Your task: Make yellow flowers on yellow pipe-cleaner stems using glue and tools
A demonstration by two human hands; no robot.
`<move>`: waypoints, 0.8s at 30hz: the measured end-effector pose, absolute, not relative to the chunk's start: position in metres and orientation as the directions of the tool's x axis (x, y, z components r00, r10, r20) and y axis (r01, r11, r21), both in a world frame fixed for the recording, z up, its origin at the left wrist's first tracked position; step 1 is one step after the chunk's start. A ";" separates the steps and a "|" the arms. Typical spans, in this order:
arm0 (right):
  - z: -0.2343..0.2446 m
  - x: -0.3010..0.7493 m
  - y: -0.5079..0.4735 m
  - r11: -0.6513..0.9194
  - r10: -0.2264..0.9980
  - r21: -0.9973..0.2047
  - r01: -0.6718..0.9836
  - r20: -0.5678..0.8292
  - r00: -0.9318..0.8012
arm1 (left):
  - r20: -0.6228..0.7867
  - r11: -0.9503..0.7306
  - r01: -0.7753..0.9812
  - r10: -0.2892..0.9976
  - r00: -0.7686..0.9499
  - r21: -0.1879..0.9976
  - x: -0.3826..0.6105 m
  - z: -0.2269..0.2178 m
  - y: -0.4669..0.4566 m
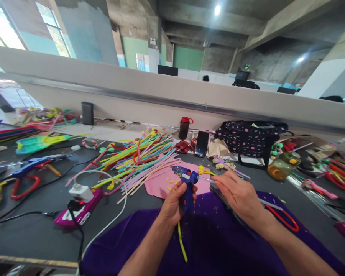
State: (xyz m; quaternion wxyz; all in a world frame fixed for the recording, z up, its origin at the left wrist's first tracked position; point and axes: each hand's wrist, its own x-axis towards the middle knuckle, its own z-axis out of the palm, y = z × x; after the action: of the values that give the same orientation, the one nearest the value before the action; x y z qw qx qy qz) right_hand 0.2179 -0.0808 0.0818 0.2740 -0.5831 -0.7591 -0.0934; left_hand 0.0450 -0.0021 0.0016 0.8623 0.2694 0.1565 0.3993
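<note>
Head view: two bare hands above a dark table (31, 241).
Left hand (174, 202): wrapped round the grip of a blue glue gun (186, 178), nozzle toward the left.
Right hand (240, 194): fingertips pinched on a clear stick (204, 178) at the gun's rear.
Glue gun: held over the pink sheet (158, 182) and purple cloth (126, 237).
Yellow stem (181, 242): below the left hand; cannot tell if gripped.
Pipe cleaners (138, 157): heaped left of the gun, partly over the sheet.
Phone (201, 144): upright between bottle (184, 128) and bag (248, 140).
</note>
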 end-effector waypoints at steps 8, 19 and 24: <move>0.077 0.220 -0.081 0.276 0.827 -0.116 0.954 0.534 -0.174 | -0.055 0.516 -0.588 0.779 0.625 0.622 0.045 0.002 -0.002; 0.080 0.218 -0.086 0.217 0.856 -0.143 0.966 0.504 -0.117 | -0.021 0.462 -0.596 0.801 0.598 0.657 0.046 0.001 -0.004; 0.077 0.219 -0.085 0.215 0.854 -0.122 0.969 0.505 -0.126 | -0.051 0.467 -0.559 0.796 0.603 0.685 0.046 0.000 -0.004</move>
State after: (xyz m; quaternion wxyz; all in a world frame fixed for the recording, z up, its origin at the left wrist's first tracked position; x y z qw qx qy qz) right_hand 0.2190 -0.0849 0.0775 0.2421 -0.6150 -0.7410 -0.1187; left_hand 0.0463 -0.0043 -0.0002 0.8363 0.3200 0.1852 0.4049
